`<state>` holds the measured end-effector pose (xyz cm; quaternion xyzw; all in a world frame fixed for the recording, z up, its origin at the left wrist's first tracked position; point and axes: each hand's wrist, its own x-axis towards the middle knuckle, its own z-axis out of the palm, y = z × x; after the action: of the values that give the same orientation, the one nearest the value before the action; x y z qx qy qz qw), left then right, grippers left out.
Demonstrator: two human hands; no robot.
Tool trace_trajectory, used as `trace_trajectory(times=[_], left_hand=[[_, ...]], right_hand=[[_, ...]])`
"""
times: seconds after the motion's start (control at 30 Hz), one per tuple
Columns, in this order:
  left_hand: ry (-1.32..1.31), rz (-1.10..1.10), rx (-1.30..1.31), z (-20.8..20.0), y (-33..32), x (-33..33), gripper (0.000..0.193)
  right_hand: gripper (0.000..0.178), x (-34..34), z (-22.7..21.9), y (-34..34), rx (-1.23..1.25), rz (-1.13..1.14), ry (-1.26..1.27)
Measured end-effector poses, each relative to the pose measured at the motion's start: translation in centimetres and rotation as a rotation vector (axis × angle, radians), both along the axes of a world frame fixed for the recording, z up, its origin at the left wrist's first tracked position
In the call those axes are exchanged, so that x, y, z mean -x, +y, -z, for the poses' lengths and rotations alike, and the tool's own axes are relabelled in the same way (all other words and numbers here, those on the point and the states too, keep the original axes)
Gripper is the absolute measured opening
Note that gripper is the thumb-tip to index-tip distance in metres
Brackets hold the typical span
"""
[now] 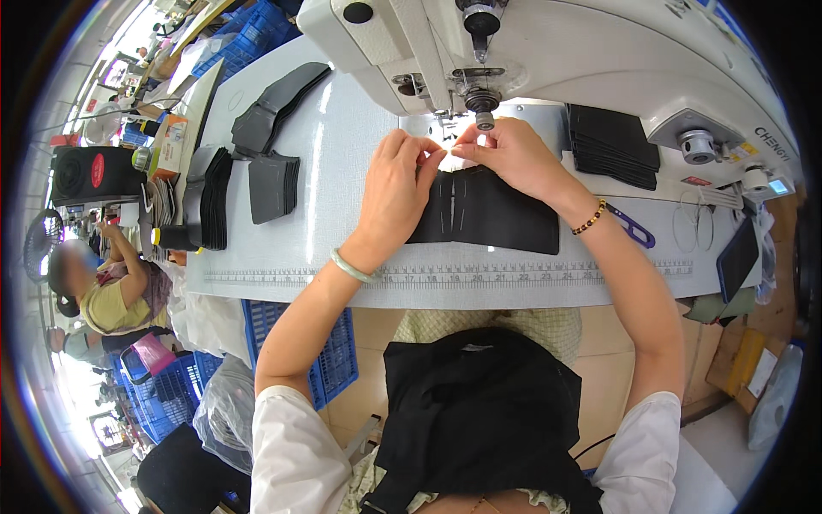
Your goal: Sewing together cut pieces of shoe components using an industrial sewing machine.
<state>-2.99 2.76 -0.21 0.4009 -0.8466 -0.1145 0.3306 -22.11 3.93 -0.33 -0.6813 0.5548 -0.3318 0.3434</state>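
A black flat piece [505, 216], leather-like, lies on the pale table in front of the sewing machine [591, 51]. A seam and short light stitch lines run down it near its left part. My left hand [396, 190], with a pale bangle at the wrist, is at the piece's upper left, thumb and fingertips pinched together. My right hand [516, 158] pinches likewise just under the needle area, its wrist wearing a beaded bracelet. The two pinches nearly meet above the piece's far edge. What lies between the fingertips is too small to make out.
Stacked black pieces lie at the left [274, 187], far left [210, 199] and right [612, 146]. A purple-handled cutter [631, 225] and a phone [737, 259] rest at the right. A ruler strip [479, 278] runs along the front edge. Blue crates [334, 351] stand below; a co-worker [111, 287] sits left.
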Motion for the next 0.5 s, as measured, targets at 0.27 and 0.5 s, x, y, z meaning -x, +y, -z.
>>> trace_trajectory(times=[0.27, 0.5], left_hand=[[-0.003, -0.043, -0.033, -0.2, 0.3, 0.8, 0.009], [0.026, -0.291, -0.078, 0.5, -0.1, 2.5, 0.014]], right_hand=[[0.024, 0.0, 0.2, 0.1, 0.151, 0.127, 0.128], [0.019, 1.1, 1.6, -1.1, 0.178, 0.21, -0.031]])
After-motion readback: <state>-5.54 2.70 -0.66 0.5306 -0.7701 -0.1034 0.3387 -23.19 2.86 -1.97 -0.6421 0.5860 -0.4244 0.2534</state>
